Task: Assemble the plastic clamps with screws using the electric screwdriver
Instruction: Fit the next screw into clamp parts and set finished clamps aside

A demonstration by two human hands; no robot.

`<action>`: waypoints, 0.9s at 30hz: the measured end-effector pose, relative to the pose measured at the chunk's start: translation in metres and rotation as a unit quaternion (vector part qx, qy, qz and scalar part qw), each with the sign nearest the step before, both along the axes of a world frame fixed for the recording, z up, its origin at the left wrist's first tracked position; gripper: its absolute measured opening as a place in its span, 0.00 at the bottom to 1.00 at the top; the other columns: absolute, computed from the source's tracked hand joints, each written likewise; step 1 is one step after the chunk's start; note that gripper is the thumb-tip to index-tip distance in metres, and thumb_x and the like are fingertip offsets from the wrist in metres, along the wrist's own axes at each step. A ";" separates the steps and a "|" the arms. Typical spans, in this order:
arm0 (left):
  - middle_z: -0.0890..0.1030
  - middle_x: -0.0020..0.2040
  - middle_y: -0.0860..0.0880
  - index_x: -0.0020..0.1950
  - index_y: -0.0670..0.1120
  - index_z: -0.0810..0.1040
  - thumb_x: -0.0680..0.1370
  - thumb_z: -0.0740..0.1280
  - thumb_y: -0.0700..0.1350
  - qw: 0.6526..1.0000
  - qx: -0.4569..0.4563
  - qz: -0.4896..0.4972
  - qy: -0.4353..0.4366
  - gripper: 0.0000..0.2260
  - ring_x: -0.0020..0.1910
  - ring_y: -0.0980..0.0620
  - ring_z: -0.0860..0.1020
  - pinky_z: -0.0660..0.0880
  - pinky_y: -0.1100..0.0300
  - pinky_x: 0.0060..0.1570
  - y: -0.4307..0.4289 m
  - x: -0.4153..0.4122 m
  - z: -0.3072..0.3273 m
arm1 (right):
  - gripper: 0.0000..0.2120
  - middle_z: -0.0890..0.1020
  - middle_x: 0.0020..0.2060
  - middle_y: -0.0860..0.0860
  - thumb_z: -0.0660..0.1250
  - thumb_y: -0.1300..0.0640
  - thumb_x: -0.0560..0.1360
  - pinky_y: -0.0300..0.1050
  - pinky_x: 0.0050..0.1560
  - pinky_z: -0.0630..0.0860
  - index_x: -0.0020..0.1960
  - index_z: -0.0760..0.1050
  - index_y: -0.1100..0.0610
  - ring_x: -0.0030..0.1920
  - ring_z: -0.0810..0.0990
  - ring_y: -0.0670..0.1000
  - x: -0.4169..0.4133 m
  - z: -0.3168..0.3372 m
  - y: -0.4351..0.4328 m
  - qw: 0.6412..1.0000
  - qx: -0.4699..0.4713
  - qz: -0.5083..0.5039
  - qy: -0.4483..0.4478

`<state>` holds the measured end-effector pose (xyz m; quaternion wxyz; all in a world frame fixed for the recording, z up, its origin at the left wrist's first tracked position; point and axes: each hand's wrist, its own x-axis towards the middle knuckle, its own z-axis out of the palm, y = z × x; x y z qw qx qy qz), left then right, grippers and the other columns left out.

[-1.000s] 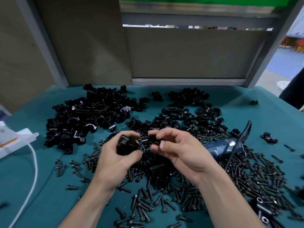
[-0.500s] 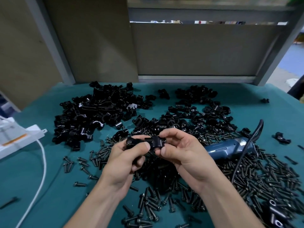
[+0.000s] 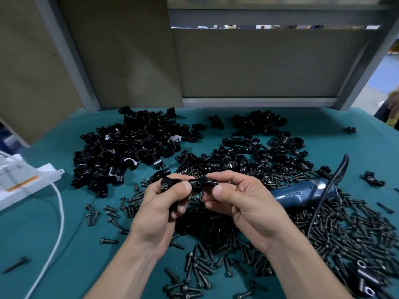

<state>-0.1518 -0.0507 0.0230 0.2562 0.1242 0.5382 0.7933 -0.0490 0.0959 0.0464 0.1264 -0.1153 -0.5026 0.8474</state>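
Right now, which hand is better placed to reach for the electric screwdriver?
Probably the right hand: the electric screwdriver lies just to its right, while the left hand, also holding the clamp, is farther off.

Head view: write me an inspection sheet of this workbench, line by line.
Surface: teal mat covers the bench.
Job's things: black clamp held above the mat; clamp parts piled at the back; screws strewn near and right; blue electric screwdriver lying among the screws, untouched.
Clutter: white plastic unit at the left edge.
Hands: left hand and right hand each pinch one end of the clamp.
Cables: white cable runs from the unit toward the near edge; black cord lies across the screwdriver.
Surroundings: grey frame and beige panels behind.
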 end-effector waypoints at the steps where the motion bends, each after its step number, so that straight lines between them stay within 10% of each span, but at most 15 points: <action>1: 0.77 0.34 0.50 0.49 0.41 0.83 0.66 0.75 0.44 1.000 -0.002 0.003 -0.001 0.13 0.28 0.56 0.69 0.66 0.67 0.26 0.000 0.000 0.000 | 0.17 0.86 0.42 0.62 0.77 0.63 0.64 0.43 0.40 0.84 0.53 0.85 0.63 0.40 0.87 0.54 0.000 0.000 0.000 1.000 -0.004 0.001 -0.001; 8: 0.80 0.35 0.50 0.36 0.50 0.84 0.76 0.73 0.40 0.997 -0.033 0.042 0.048 0.09 0.26 0.57 0.68 0.64 0.68 0.25 0.003 0.001 0.002 | 0.12 0.88 0.44 0.58 0.76 0.65 0.69 0.40 0.43 0.83 0.51 0.86 0.57 0.43 0.88 0.55 0.005 0.011 0.017 0.991 0.117 -0.039 -0.053; 13: 0.83 0.38 0.48 0.40 0.47 0.82 0.79 0.69 0.39 0.997 -0.027 0.067 0.023 0.09 0.27 0.56 0.68 0.64 0.67 0.24 0.000 -0.002 0.003 | 0.11 0.87 0.46 0.46 0.77 0.61 0.74 0.41 0.45 0.78 0.49 0.84 0.46 0.44 0.86 0.47 -0.012 0.015 0.075 0.866 0.393 -0.214 -0.224; 17: 0.83 0.39 0.48 0.43 0.44 0.81 0.80 0.69 0.40 0.997 -0.041 0.069 0.016 0.06 0.27 0.55 0.68 0.63 0.67 0.25 0.001 -0.004 0.001 | 0.09 0.87 0.48 0.51 0.71 0.63 0.79 0.47 0.47 0.85 0.55 0.83 0.51 0.40 0.87 0.49 -0.039 0.015 0.098 0.873 0.416 -0.116 -0.225; 21: 0.83 0.40 0.48 0.39 0.46 0.82 0.79 0.70 0.40 0.996 -0.048 0.065 0.027 0.09 0.27 0.55 0.69 0.63 0.67 0.25 0.002 -0.003 0.000 | 0.15 0.81 0.51 0.45 0.65 0.59 0.82 0.30 0.24 0.69 0.62 0.83 0.43 0.26 0.77 0.42 -0.074 0.017 0.105 0.718 0.654 -0.024 -0.239; 24: 0.83 0.40 0.48 0.38 0.47 0.82 0.80 0.69 0.40 0.996 -0.046 0.062 0.038 0.11 0.27 0.55 0.69 0.63 0.67 0.25 0.001 -0.003 -0.001 | 0.20 0.79 0.55 0.51 0.69 0.50 0.80 0.40 0.41 0.71 0.71 0.72 0.46 0.41 0.75 0.50 -0.089 0.009 0.108 0.602 0.756 0.054 -0.249; 27: 0.82 0.39 0.49 0.35 0.51 0.83 0.80 0.69 0.41 0.996 -0.049 0.056 0.053 0.14 0.27 0.56 0.69 0.64 0.67 0.26 0.001 -0.003 -0.001 | 0.23 0.74 0.55 0.52 0.68 0.47 0.81 0.47 0.51 0.68 0.73 0.67 0.48 0.51 0.74 0.56 -0.089 0.002 0.122 0.594 0.758 0.070 -0.260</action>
